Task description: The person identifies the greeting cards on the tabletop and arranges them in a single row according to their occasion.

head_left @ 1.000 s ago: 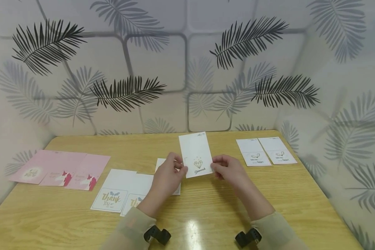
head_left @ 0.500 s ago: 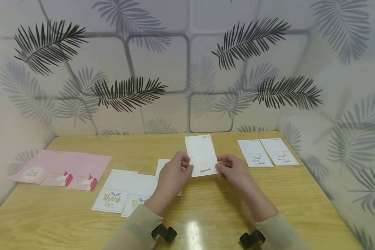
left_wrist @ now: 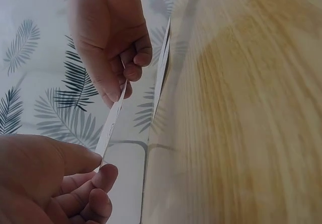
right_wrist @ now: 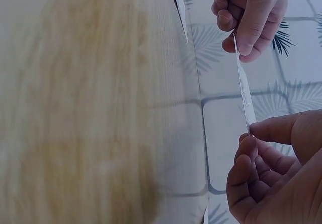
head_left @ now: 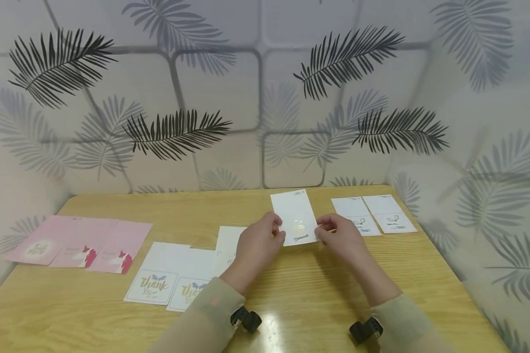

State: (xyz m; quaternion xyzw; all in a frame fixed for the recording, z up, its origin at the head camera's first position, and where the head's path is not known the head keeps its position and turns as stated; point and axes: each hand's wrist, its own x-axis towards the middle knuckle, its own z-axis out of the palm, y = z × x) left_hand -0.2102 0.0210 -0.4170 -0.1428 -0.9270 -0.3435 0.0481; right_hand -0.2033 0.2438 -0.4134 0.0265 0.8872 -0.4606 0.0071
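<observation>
A white card [head_left: 295,215] with a gold diamond print and the word "Diamonds" is held above the table in the head view, tilted slightly. My left hand [head_left: 260,245] pinches its left edge between thumb and fingers. On the opposite edge, my right hand [head_left: 342,240] pinches the card the same way. Both wrist views show the card [left_wrist: 111,121] nearly edge-on, stretched between the two hands. Partly behind my left forearm lies another white card [head_left: 224,247] with a small print. Two white cards with heart lettering lie just right of my right hand, the nearer card [head_left: 362,226] partly covered by it.
On the wooden table [head_left: 92,314], several pink cards [head_left: 77,242] overlap at the left. Two white "Thank you" cards [head_left: 152,279] lie right of them, one partly behind my left sleeve. A leaf-patterned wall [head_left: 243,98] rises behind the table's back edge.
Both hands have moved to the right together with the diamond card, bringing my right hand over part of the nearer heart card. More of the card by my left forearm now shows.
</observation>
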